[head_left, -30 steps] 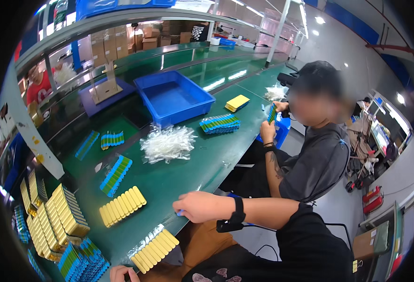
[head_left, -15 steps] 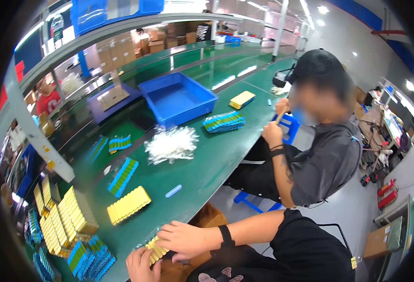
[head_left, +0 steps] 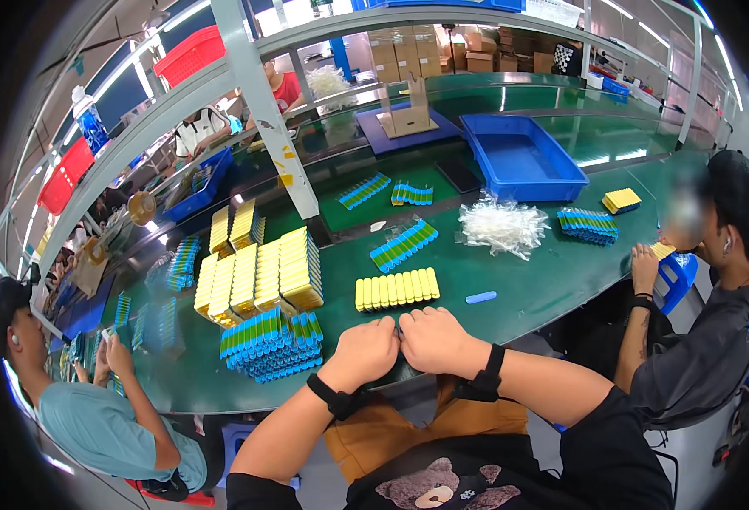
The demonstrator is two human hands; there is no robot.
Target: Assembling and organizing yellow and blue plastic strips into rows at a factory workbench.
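At the near edge of the green table, my left hand (head_left: 364,349) and my right hand (head_left: 443,339) are side by side with knuckles up and fingers curled in. Whatever they grip is hidden beneath them. Just beyond them lies a single yellow ribbed pack (head_left: 397,290), like a row of joined cylinders. A blue plastic stick (head_left: 480,297) rests to its right. Left of my hands are a pile of blue-and-green ribbed strips (head_left: 272,344) and tall stacks of yellow packs (head_left: 260,276). Another blue-and-green strip (head_left: 404,245) lies behind the single pack.
A heap of clear plastic bags (head_left: 503,224) lies before a blue bin (head_left: 527,157). More strips (head_left: 588,226) and a yellow pack (head_left: 621,201) lie at right. A metal post (head_left: 268,110) rises behind the stacks. Co-workers sit on both sides, handling items.
My view has swung left, bringing the left co-worker into sight. My hands held a yellow pack with clear film; now they are curled side by side, and that pack is out of sight.
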